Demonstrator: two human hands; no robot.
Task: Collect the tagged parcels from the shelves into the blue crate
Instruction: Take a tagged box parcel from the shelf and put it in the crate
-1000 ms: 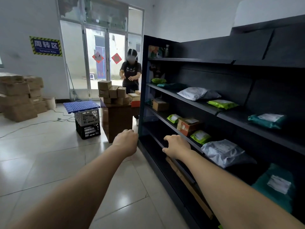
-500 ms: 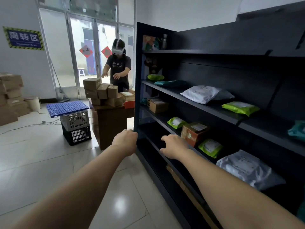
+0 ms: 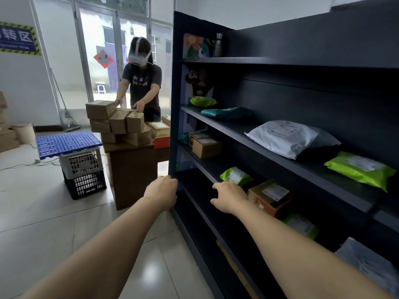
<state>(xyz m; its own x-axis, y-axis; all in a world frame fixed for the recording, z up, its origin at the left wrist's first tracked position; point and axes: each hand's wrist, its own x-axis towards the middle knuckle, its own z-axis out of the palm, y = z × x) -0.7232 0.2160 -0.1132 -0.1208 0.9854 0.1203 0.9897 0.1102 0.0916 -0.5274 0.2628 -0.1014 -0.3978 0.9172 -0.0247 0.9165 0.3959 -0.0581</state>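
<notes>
Both hands empty rn. Left hand [image 3: 160, 192] loosely curled by the shelf [image 3: 269, 134] end post, right hand [image 3: 230, 197] half-open, reaching toward the green parcel [image 3: 236, 176] and taped box [image 3: 268, 196] on the lower shelf. Imo grab flat w/ full palm. No blue crate visible, just a blue slatted panel [image 3: 68, 143] on stacked crates. Vs a sec ago I'm closer to the shelves.

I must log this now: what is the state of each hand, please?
Left hand: loosely curled, holding nothing.
Right hand: fingers bent, holding nothing, near the cardboard parcel.
</notes>
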